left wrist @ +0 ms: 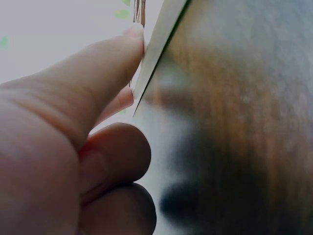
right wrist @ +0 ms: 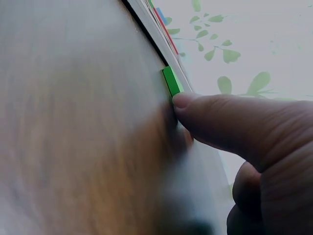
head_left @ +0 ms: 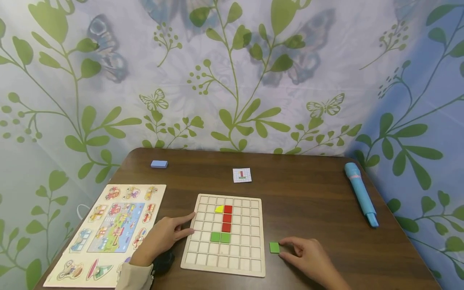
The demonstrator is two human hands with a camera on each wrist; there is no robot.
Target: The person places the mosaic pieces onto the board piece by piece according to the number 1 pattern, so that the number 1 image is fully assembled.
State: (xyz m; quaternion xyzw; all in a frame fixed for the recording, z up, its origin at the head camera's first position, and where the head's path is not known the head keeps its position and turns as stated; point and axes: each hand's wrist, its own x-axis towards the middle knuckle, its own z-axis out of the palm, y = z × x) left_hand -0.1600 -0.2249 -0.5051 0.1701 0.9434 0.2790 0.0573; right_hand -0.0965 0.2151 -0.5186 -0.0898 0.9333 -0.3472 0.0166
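Observation:
A wooden grid board (head_left: 244, 251) lies on the table, with a yellow rounded piece (head_left: 219, 209), a column of red tiles (head_left: 226, 218) and two green tiles (head_left: 220, 237) in its cells. My left hand (head_left: 163, 237) touches the board's left edge with extended index finger and thumb. The other fingers curl under in the left wrist view, where the thumb (left wrist: 112, 63) meets the board's edge. Right of the board, my right hand (head_left: 308, 255) pinches a loose green square tile (head_left: 274, 247) by its near side. In the right wrist view that tile (right wrist: 171, 81) stands just beyond the thumb tip.
A small card (head_left: 242, 175) with a printed coloured grid pattern lies behind the board. A vehicle picture puzzle (head_left: 92, 193) covers the left side of the table. At the back left is a blue block (head_left: 159, 164); a blue microphone-shaped object (head_left: 360, 193) lies at the right.

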